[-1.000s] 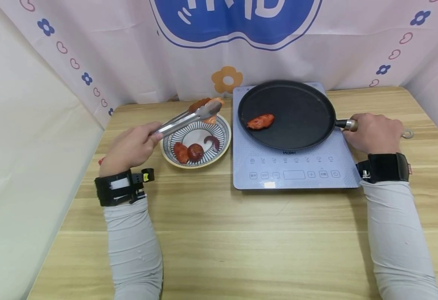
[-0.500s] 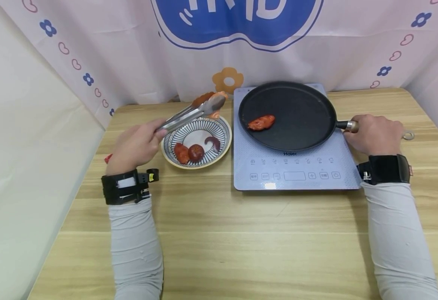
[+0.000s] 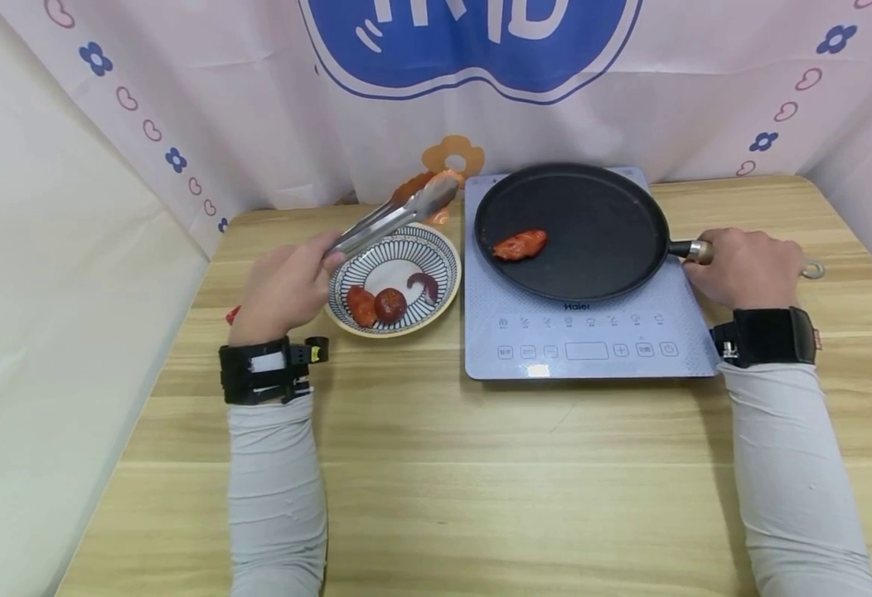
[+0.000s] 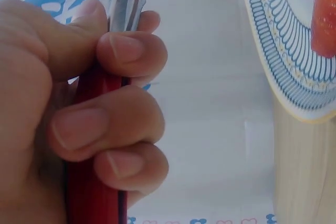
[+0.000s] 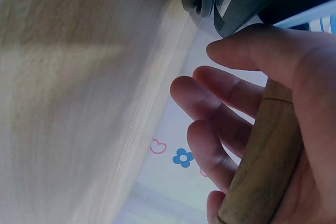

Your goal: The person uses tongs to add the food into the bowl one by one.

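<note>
In the head view my left hand (image 3: 287,286) grips metal tongs (image 3: 394,224) by their red handle (image 4: 97,198), fingers curled round it in the left wrist view. The tong tips hold an orange, pale-streaked piece of food (image 3: 441,217), partly hidden, above the plate's far rim. My right hand (image 3: 753,269) holds the flat black frying pan (image 3: 585,228) by its wooden handle (image 5: 265,150); its fingers curl loosely round it. A glazed reddish chicken wing (image 3: 520,245) lies at the pan's left side.
The patterned plate (image 3: 443,311) bears a red piece of food (image 3: 361,306), a round brown-red slice (image 3: 389,305) and a curled purple piece (image 3: 424,286). Beneath the pan is an induction cooker (image 3: 496,332) on the wooden table (image 3: 481,481). A printed cloth (image 3: 257,108) hangs behind.
My left hand has moved right and slightly away from me, carrying the tongs and orange piece up toward the plate's far right side. The right hand and pan stay put.
</note>
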The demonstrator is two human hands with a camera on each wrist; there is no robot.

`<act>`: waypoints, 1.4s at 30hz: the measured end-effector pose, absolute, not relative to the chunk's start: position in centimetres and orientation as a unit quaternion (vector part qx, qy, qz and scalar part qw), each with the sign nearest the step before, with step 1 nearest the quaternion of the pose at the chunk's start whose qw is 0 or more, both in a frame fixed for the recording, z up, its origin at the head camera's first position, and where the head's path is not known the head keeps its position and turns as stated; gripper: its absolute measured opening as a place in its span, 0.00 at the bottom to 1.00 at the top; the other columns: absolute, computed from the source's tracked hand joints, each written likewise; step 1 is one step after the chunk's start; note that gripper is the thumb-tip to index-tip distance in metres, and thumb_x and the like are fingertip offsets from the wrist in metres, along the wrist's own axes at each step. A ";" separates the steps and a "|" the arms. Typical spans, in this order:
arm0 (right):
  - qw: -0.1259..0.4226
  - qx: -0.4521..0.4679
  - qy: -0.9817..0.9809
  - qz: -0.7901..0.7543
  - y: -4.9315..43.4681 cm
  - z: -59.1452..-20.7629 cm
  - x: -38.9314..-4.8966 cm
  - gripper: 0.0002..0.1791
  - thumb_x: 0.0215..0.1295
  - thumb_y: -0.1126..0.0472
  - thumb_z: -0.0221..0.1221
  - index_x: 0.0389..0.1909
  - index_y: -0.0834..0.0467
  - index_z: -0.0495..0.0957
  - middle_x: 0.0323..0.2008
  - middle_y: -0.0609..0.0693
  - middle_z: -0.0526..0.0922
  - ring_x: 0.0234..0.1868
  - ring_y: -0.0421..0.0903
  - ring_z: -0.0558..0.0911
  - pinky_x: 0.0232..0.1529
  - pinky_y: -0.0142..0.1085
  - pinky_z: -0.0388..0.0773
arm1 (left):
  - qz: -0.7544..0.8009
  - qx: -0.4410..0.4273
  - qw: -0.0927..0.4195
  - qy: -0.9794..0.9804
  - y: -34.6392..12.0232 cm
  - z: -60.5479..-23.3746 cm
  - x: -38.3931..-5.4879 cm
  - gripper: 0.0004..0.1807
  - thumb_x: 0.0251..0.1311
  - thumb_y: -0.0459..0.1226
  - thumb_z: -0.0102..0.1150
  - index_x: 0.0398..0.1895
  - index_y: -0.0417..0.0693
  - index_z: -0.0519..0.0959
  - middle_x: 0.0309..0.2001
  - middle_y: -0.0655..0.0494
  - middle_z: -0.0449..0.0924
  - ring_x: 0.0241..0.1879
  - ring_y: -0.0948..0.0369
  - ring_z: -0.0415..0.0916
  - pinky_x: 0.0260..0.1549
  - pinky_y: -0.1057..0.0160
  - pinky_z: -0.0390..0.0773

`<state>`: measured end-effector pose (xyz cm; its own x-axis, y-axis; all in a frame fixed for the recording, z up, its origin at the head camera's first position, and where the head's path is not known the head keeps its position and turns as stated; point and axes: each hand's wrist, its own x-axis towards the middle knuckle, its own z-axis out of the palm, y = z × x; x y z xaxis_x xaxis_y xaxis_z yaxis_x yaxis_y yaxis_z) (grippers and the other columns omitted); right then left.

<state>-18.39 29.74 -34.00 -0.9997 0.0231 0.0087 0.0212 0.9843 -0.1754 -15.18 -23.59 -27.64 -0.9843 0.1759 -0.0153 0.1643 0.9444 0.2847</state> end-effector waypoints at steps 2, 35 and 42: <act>0.006 -0.011 -0.996 0.087 29.7 -34.0 -18.4 0.14 0.67 0.51 0.64 0.31 0.58 0.79 0.24 0.59 0.80 0.30 0.64 0.79 0.32 0.61 0.68 | 0.143 0.084 0.018 0.986 -23.2 -27.7 -15.2 0.21 0.84 0.46 0.42 0.70 0.48 0.72 0.44 0.44 0.83 0.41 0.46 0.77 0.44 0.46 0.74; 0.006 -0.011 -0.996 0.087 29.8 -34.1 -18.4 0.17 0.67 0.51 0.63 0.24 0.56 0.73 0.22 0.57 0.77 0.29 0.64 0.77 0.30 0.57 0.66 | 0.131 0.069 -0.106 0.983 -15.8 -29.8 -15.6 0.17 0.82 0.46 0.49 0.62 0.49 0.78 0.33 0.49 0.84 0.26 0.49 0.74 0.23 0.58 0.64; 0.001 -0.012 -0.996 0.086 29.8 -34.1 -18.4 0.15 0.67 0.51 0.62 0.26 0.57 0.75 0.22 0.58 0.78 0.30 0.63 0.78 0.31 0.58 0.67 | 0.112 0.075 -0.092 0.987 -14.4 -30.2 -15.6 0.17 0.81 0.46 0.49 0.63 0.50 0.78 0.27 0.50 0.80 0.24 0.50 0.74 0.20 0.57 0.67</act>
